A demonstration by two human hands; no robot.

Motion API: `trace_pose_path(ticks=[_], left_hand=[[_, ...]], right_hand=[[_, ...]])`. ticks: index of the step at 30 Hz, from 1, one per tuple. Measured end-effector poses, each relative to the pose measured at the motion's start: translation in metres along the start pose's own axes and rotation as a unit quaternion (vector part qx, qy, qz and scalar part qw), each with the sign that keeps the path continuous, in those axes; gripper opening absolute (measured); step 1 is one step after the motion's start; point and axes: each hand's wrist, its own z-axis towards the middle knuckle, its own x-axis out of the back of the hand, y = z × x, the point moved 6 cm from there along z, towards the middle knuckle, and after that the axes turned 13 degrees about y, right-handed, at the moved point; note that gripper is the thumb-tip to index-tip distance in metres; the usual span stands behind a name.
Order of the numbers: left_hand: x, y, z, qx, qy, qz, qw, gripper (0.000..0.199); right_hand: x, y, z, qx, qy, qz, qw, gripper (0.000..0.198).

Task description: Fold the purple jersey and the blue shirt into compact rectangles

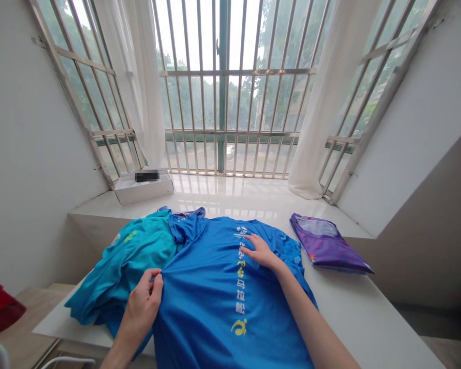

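Observation:
A blue T-shirt with white and yellow lettering down its middle lies spread over the white table, its collar end toward the window. My left hand pinches the shirt's left edge, pulling creases across the fabric. Over the chest print, my right hand rests on the cloth with its fingers spread. Left of the blue shirt is a heap of teal shirts, partly covered by its sleeve. The lower end of the blue shirt runs out of view.
A folded purple garment lies on the table's right side. At the back left, a white box stands on the white sill below a barred window with white curtains. Something red shows at the far left.

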Motion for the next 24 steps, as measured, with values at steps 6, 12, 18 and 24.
trace_pose_path(ticks=[6,12,18,24], left_hand=[[0.018,-0.019,0.007,-0.032,-0.014,0.117,0.992,0.025],[0.001,-0.056,0.007,-0.072,-0.158,0.263,0.949,0.027],[0.009,-0.038,0.007,-0.081,-0.181,0.326,0.924,0.025],[-0.017,0.101,0.022,-0.270,-0.123,0.310,0.903,0.034]], right_hand=[[0.027,0.012,-0.002,0.016,-0.012,0.109,0.994,0.041],[0.034,0.013,-0.010,0.060,-0.047,0.108,0.991,0.040],[0.033,0.016,-0.017,0.082,-0.075,0.077,0.991,0.045],[0.021,0.003,-0.024,0.104,-0.013,-0.048,0.993,0.052]])
